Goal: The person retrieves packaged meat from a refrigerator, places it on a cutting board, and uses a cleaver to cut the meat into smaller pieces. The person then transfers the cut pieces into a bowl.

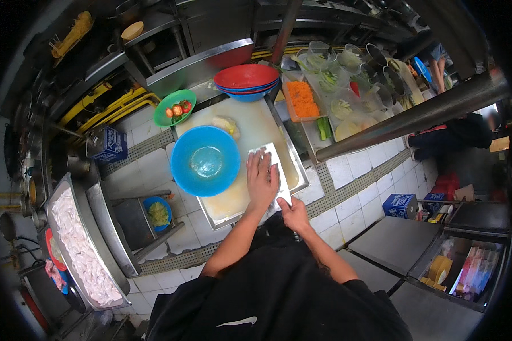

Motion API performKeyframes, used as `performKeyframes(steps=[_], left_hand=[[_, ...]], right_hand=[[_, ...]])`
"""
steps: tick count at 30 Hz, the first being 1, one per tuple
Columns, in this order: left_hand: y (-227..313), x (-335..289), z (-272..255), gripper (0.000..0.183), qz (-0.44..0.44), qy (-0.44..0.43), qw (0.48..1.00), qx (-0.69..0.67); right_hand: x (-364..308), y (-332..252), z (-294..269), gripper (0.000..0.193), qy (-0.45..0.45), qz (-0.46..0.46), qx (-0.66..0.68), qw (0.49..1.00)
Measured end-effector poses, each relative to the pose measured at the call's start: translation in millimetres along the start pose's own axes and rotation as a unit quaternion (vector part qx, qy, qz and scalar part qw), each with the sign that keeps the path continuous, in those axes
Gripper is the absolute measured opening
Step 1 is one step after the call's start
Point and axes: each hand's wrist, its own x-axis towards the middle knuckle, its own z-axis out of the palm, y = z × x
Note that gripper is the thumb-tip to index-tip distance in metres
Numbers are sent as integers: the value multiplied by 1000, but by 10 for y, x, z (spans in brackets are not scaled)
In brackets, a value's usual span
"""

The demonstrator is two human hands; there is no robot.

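Note:
My left hand point(260, 181) lies flat, fingers stretched, against a broad, bright white blade that looks like a cleaver point(279, 181). Closed around its handle end, my right hand point(294, 217) is close to my body, at the near right corner of the cutting board point(216, 204). Glare washes out the blade's detail, and the left hand covers part of it. Just left of it on the board sits a blue plastic bowl point(205, 161), wet inside and without visible food. A pale yellowish food piece point(226, 126) is partly hidden behind the bowl.
Beyond the board stand a green bowl point(175, 108) of tomatoes and stacked red and blue bowls point(246, 75). An orange shredded-food tub point(301, 101) and cut vegetables lie right, near a slanting metal pipe point(412, 116). A tray point(105, 238) of pale meat strips stands left.

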Motion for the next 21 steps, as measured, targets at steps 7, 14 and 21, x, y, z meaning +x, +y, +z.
performKeyframes(steps=[7, 14, 21], left_hand=[[-226, 736, -738, 44, -93, 147, 985, 15], [-1035, 694, -1114, 31, -201, 9, 977, 76], [-966, 876, -1421, 28, -188, 57, 975, -105]], right_hand=[[-4, -1279, 166, 39, -58, -98, -185, 976], [124, -1246, -91, 39, 21, -94, -181, 979], [129, -1135, -226, 36, 24, -70, -42, 996]])
